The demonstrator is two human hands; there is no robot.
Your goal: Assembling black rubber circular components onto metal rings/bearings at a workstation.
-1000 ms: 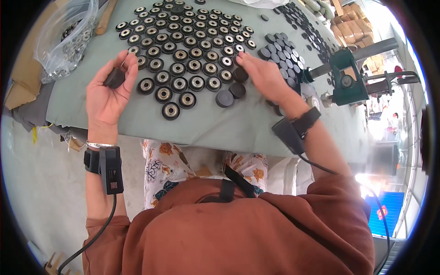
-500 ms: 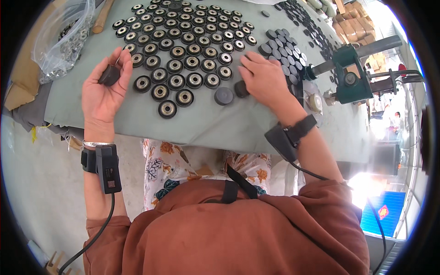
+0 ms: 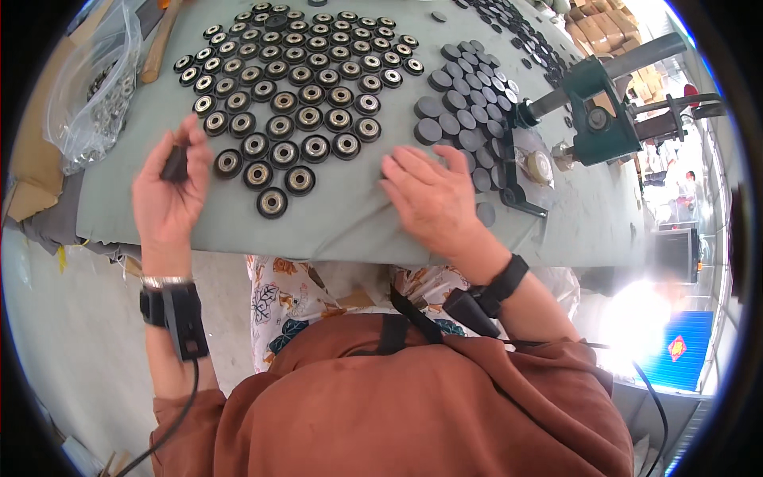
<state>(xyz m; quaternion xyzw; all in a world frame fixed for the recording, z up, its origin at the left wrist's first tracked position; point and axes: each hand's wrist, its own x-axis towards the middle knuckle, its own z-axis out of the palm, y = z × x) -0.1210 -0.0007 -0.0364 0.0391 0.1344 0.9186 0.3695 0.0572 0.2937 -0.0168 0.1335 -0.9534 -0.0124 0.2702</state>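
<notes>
The left hand [image 3: 171, 179], palm up and somewhat blurred, gripped a dark, round, thick disc [image 3: 176, 164] in its curled fingers, with rows of black-rimmed round rollers with silvery metal centres [image 3: 284, 100] at its two o'clock. The right hand [image 3: 433, 195] lay palm down, fingers loosely bent, over the grey-green cloth [image 3: 334, 211]; whether it held anything underneath could not be told. Clustered dark-grey round discs [image 3: 466, 119] sat at its one o'clock, a green metal clamp-like fixture [image 3: 600, 119] at two.
</notes>
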